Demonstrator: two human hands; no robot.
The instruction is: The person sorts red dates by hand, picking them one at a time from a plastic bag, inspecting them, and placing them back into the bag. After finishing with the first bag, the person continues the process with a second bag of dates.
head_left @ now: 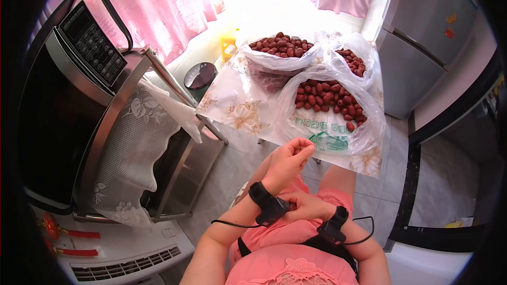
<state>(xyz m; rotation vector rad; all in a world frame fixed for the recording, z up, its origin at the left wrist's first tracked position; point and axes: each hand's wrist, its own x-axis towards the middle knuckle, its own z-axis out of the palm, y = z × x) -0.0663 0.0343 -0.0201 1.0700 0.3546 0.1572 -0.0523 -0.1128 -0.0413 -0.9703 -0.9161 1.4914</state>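
Note:
My left hand (pixel 289 162) is closed, thumb and fingers pressed together, just in front of the near edge of an open plastic bag (pixel 364 145). Anything between its fingertips is too small to make out. Lower down, over my lap, my right hand (pixel 309 206) has its fingers closed around something dark reddish, mostly hidden behind the black device on my left wrist (pixel 272 210). Red dates (pixel 327 95) lie in the nearest bag, which has green print. Two more bags hold dates: a fuller one (pixel 280 63) behind left and another (pixel 372 66) behind right.
The bags stand on a table with a floral cover (pixel 240 113). A microwave (pixel 66 105) sits on a metal rack at the left, above a white vented unit (pixel 127 253). A grey fridge (pixel 417 37) stands at the right. Behind the table are a dark round lid (pixel 200 75) and a yellow object (pixel 228 45).

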